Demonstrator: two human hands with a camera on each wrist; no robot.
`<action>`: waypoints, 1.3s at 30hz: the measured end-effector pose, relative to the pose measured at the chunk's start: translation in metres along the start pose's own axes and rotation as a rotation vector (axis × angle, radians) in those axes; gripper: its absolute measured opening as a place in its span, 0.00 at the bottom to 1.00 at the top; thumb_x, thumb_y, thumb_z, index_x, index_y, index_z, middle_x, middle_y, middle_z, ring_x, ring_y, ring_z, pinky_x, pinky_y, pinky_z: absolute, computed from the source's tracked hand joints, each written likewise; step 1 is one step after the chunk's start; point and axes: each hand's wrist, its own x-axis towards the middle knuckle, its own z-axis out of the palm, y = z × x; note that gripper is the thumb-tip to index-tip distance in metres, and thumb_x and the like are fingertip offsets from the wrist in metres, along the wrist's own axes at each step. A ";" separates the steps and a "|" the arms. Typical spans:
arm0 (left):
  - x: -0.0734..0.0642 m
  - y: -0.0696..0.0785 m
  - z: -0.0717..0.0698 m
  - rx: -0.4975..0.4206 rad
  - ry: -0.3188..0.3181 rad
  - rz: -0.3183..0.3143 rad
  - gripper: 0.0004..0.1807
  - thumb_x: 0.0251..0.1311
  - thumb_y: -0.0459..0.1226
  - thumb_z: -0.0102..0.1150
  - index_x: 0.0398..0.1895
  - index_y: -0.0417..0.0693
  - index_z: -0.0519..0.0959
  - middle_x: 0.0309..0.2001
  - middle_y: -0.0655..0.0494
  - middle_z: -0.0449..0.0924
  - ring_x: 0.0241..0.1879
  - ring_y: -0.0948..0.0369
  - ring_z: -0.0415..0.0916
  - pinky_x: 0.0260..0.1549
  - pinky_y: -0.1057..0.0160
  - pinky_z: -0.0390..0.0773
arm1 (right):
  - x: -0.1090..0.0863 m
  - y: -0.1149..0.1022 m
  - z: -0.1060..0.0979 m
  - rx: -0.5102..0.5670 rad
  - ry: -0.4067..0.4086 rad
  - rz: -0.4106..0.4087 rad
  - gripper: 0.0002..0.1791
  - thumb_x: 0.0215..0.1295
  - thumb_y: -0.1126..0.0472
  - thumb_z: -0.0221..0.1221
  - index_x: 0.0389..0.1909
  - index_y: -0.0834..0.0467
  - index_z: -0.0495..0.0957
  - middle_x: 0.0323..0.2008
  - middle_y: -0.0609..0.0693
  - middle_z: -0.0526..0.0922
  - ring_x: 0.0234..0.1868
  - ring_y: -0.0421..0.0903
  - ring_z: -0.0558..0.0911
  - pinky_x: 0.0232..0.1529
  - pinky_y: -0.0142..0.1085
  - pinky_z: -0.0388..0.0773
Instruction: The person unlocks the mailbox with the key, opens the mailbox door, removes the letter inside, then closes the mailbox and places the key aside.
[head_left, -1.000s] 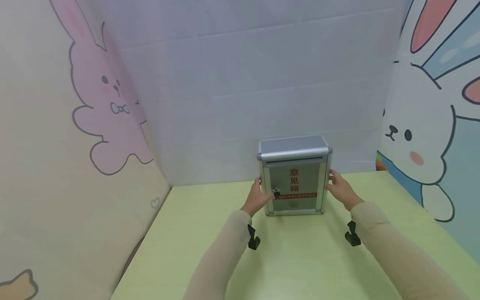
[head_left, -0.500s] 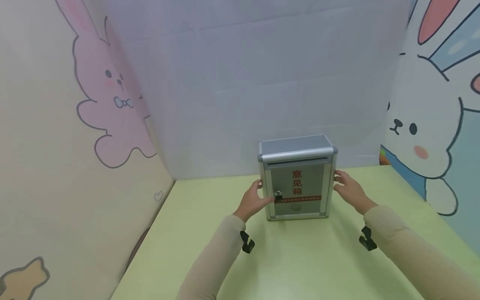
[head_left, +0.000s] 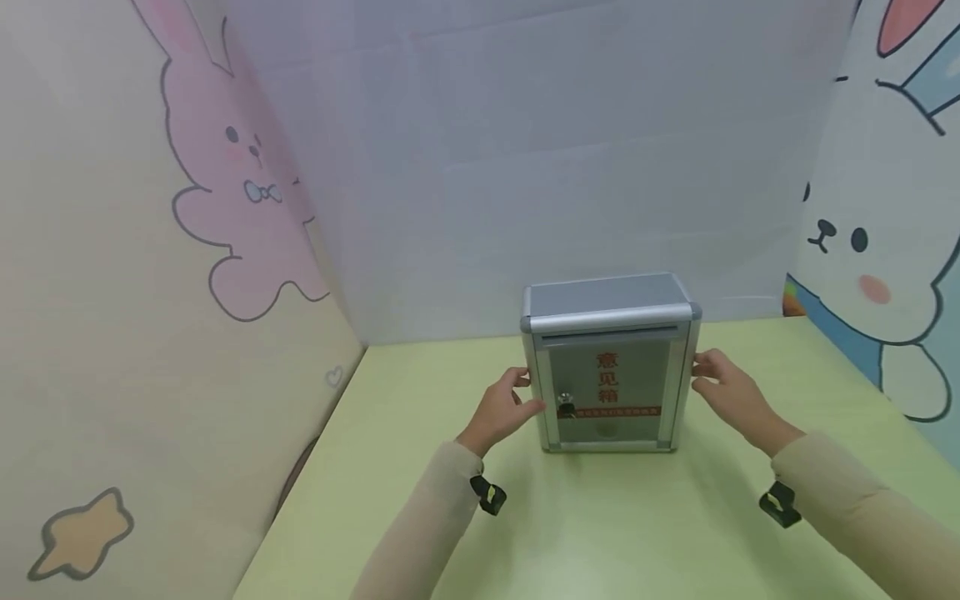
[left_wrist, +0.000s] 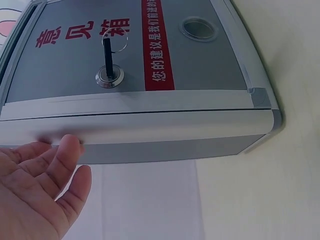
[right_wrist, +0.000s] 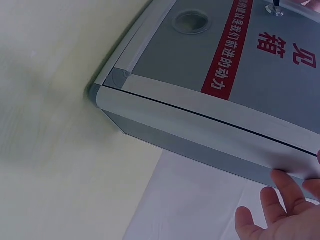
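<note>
A grey metal box (head_left: 611, 375) with a slot under its lid and red characters on its door stands upright on the green table (head_left: 600, 525). A key (head_left: 565, 407) sits in the lock on the door's left side, and shows as the key (left_wrist: 107, 55) with a ring in the left wrist view. My left hand (head_left: 501, 408) rests against the box's left side with relaxed fingers, its thumb by the front edge. My right hand (head_left: 726, 390) touches the right side with its fingers nearly straight. Both wrist views show the box (left_wrist: 175, 50) (right_wrist: 225, 60) close up with the left hand (left_wrist: 35, 190) and right hand (right_wrist: 280, 210) at its edges.
Three panels wall in the table: a cream one with a pink rabbit (head_left: 247, 200) on the left, a plain white one (head_left: 525, 167) behind the box, and one with a white rabbit (head_left: 870, 250) on the right. Bare green tabletop lies in front of the box.
The view has turned a little to the left, and the box with both hands at its sides has come slightly nearer to me. Both hands stay at its edges.
</note>
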 end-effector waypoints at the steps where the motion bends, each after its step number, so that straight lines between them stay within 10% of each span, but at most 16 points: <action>1: -0.002 0.000 0.000 0.002 0.000 0.006 0.34 0.57 0.43 0.58 0.65 0.38 0.65 0.56 0.44 0.74 0.34 0.60 0.70 0.30 0.60 0.71 | -0.003 -0.001 -0.001 -0.004 0.002 -0.002 0.15 0.67 0.69 0.45 0.51 0.74 0.63 0.53 0.78 0.70 0.56 0.73 0.68 0.49 0.62 0.68; 20: -0.012 -0.017 0.010 -0.049 0.194 0.101 0.21 0.60 0.32 0.56 0.57 0.37 0.70 0.48 0.43 0.78 0.40 0.50 0.75 0.38 0.57 0.75 | -0.022 -0.005 0.013 0.142 0.052 0.046 0.25 0.69 0.69 0.45 0.63 0.76 0.56 0.58 0.76 0.66 0.59 0.69 0.66 0.56 0.55 0.66; 28: -0.009 -0.022 0.017 -0.045 0.272 0.110 0.18 0.56 0.30 0.59 0.50 0.37 0.73 0.42 0.45 0.80 0.40 0.47 0.75 0.36 0.58 0.74 | -0.031 -0.004 0.034 0.141 0.355 -0.003 0.20 0.64 0.71 0.48 0.56 0.72 0.67 0.43 0.63 0.77 0.40 0.25 0.70 0.40 0.19 0.65; 33: -0.007 -0.023 0.017 -0.028 0.301 0.090 0.14 0.56 0.31 0.60 0.46 0.37 0.77 0.40 0.46 0.82 0.39 0.48 0.76 0.36 0.59 0.74 | -0.032 -0.004 0.058 0.144 0.533 -0.243 0.14 0.56 0.77 0.51 0.44 0.72 0.74 0.29 0.47 0.77 0.33 0.24 0.70 0.32 0.19 0.66; 39: -0.004 -0.022 0.016 -0.020 0.317 0.066 0.12 0.55 0.31 0.62 0.43 0.37 0.80 0.39 0.47 0.84 0.39 0.52 0.77 0.38 0.57 0.76 | -0.026 -0.003 0.085 0.002 0.485 -0.690 0.14 0.45 0.79 0.52 0.36 0.72 0.77 0.25 0.54 0.77 0.28 0.38 0.74 0.21 0.24 0.65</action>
